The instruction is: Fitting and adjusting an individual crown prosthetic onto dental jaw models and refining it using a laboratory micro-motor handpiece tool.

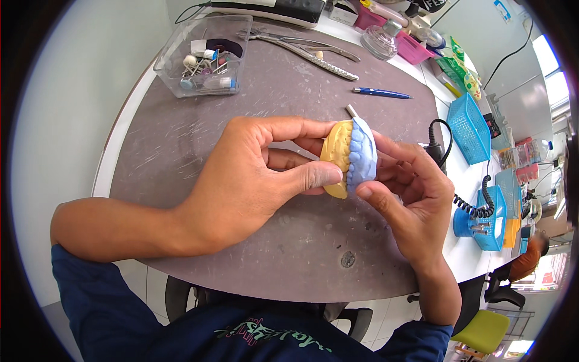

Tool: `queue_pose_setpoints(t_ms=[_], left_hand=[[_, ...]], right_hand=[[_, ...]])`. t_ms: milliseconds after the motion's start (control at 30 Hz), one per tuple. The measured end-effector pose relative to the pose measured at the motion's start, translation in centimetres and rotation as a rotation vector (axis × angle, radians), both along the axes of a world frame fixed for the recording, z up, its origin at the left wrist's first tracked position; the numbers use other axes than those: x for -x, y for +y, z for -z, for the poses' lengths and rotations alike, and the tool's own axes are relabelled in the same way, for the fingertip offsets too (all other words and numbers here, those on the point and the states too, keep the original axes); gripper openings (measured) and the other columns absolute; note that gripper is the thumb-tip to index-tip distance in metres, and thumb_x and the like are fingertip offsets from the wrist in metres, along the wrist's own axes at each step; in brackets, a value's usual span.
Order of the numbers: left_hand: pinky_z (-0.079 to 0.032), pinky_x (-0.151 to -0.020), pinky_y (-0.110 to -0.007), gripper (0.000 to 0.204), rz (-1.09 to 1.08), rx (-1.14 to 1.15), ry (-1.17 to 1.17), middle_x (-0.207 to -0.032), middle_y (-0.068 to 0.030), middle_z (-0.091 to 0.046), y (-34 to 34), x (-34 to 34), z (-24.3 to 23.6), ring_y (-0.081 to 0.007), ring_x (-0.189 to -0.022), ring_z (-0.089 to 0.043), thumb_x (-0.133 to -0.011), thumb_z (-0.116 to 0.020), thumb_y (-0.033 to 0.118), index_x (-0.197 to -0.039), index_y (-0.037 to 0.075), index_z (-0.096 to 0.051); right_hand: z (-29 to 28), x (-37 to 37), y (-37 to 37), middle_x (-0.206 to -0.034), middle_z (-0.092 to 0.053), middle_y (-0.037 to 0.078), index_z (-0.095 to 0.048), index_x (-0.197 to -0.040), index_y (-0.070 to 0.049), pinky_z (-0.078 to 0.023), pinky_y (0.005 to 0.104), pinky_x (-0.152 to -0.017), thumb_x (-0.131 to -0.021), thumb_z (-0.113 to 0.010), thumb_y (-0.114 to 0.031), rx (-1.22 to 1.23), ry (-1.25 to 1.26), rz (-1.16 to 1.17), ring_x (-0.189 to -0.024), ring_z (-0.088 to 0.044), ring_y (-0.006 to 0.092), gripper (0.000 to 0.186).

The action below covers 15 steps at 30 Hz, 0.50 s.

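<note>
A grey-brown table (289, 259) is viewed from above. Above its near edge a dark blue shirt (120, 314) is worn; stylised lettering in pale green and white, with red outlining, is printed on its chest. The left hand (253, 172) is found partly closed, a yellow dental cast (336, 145) being gripped between thumb and fingers. The right hand (416, 190) is likewise curled, a pale blue dental cast (364, 157) being held by thumb and index finger. Both casts are held upright above the table, their tooth rows set against each other. At the far left a clear plastic box (169, 66) of small parts is placed; beside it, metal pliers (325, 64) are laid. A blue pen (383, 93) is seen beyond the casts. A short white peg (351, 111) is noted at the blue cast's far end; whether it is attached cannot be told.
</note>
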State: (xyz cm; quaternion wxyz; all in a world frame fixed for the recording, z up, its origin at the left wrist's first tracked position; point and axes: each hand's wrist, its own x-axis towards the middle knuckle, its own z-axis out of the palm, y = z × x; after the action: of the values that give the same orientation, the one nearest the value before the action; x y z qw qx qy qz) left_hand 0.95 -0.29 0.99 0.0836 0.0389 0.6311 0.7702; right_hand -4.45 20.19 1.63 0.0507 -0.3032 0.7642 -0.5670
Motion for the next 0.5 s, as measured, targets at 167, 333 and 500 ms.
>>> queue_pose_setpoints(t_ms=[167, 333, 500], left_hand=[[-0.052, -0.09, -0.03, 0.047, -0.044, 0.043, 0.081, -0.122, -0.0105, -0.057, 0.7, 0.1, 0.5, -0.0184, -0.107, -0.058, -0.093, -0.058, 0.011, -0.134, -0.002, -0.042], [-0.05, -0.091, -0.03, 0.049, -0.01, 0.03, 0.116, -0.122, -0.0124, -0.057, 1.1, -0.4, 0.1, -0.0176, -0.108, -0.058, -0.092, -0.061, 0.015, -0.134, -0.003, -0.042], [-0.048, -0.089, -0.029, 0.048, 0.009, 0.1, 0.042, -0.12, -0.0131, -0.057, 0.6, -0.2, -0.6, -0.0166, -0.107, -0.058, -0.091, -0.062, 0.02, -0.128, -0.005, -0.044]], right_hand=[[-0.1, -0.2, -0.2, -0.084, -0.063, 0.007, -0.06, -0.113, 0.003, -0.053, 0.0216, -0.066, -0.071, -0.079, -0.003, -0.087, 0.199, 0.033, -0.074, -0.061, 0.0088, 0.047], [0.0, -0.3, -0.5, -0.076, -0.06, 0.006, -0.063, -0.108, 0.002, -0.05, 0.0213, -0.056, -0.066, -0.082, -0.003, -0.106, 0.289, 0.064, -0.06, -0.056, 0.0095, 0.047], [0.0, -0.6, -0.7, -0.081, -0.061, 0.005, -0.06, -0.11, 0.003, -0.049, 0.0198, -0.061, -0.07, -0.082, -0.007, -0.175, 0.385, 0.035, -0.07, -0.058, 0.0067, 0.046]])
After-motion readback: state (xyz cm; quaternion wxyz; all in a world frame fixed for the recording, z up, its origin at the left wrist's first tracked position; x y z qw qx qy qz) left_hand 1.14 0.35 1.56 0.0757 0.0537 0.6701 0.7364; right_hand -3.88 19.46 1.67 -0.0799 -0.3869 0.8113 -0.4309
